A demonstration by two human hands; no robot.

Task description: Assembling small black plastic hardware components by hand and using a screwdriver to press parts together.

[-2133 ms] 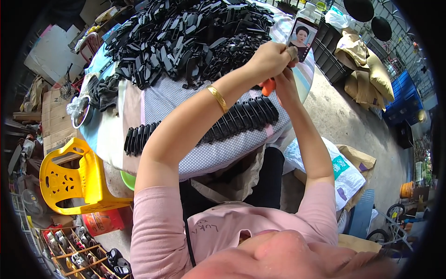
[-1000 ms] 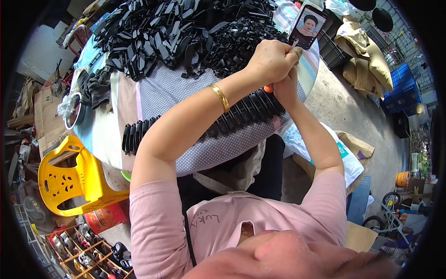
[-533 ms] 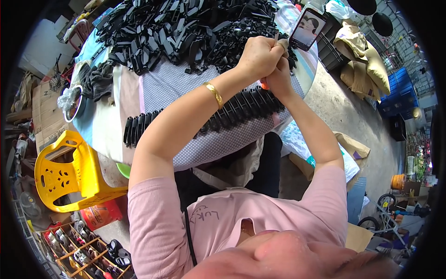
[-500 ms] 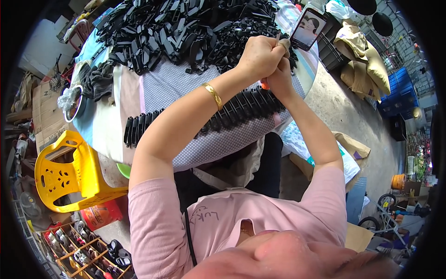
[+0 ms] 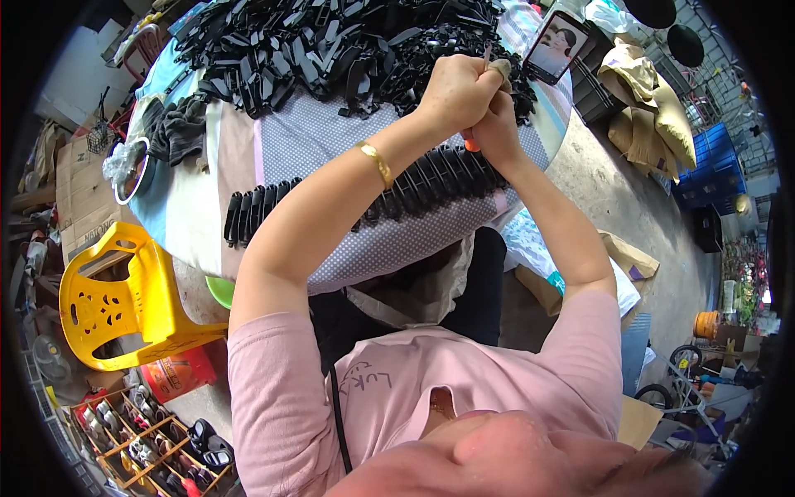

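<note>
My left hand [image 5: 460,93] and my right hand [image 5: 497,131] are pressed together above the far right part of the table. The fingers of both are closed. An orange end of a tool [image 5: 471,145] pokes out beneath my right hand; its kind is hidden by the fingers. A thin pointed piece [image 5: 487,56] sticks up past the left hand's knuckles, beside a fingertip that looks wrapped. What the left fingers pinch cannot be made out. Below my hands and left forearm runs a row of black plastic parts [image 5: 431,180], set side by side along the near edge.
A big heap of loose black plastic parts [image 5: 306,58] covers the far side of the cloth-covered table [image 5: 306,149]. A phone [image 5: 555,48] stands propped at the right edge. Dark gloves [image 5: 175,128] and a white-rimmed bowl [image 5: 142,174] lie left; a yellow chair [image 5: 124,302] stands beside.
Both hands stay together and closed, shifted slightly upward in the picture. The table and its contents have shifted a little with the view. Nothing is visibly let go.
</note>
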